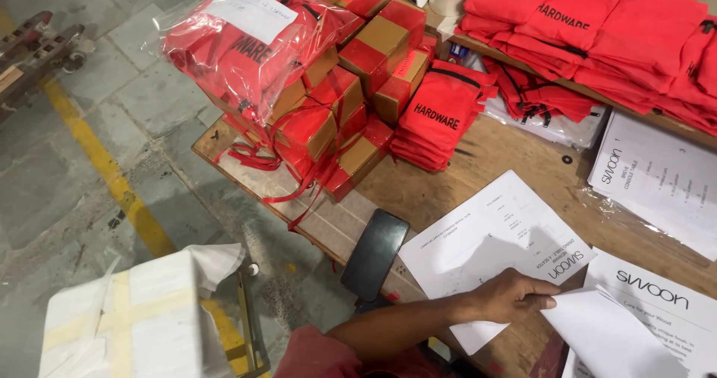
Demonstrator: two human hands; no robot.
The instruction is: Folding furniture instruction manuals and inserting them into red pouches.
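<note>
- A white wrapped bundle [138, 318], taped in pale strips, sits low at the near left over the grey floor [67, 176], off the table and out of reach of the work
- A yellow line [112, 176] runs along the floor, marking a lane beside the table
- A clear bag of red pouches [246, 42] rests on top of a stack of red and tan boxes [358, 87] at the far left corner of the wooden table [515, 154], piled there to leave the near surface for paper
- A dark phone [375, 253] lies flat at the table's near edge, close by the arm
- More red pouches [441, 113] are heaped behind, further right
- A printed sheet [493, 243] lies flat near the middle
- Only one hand [515, 294] shows, and I cannot tell which it is; its fingers are curled loosely, pinching the corner of a blank white sheet [609, 333] at the near right, lifting it off a printed leaflet [665, 303]
</note>
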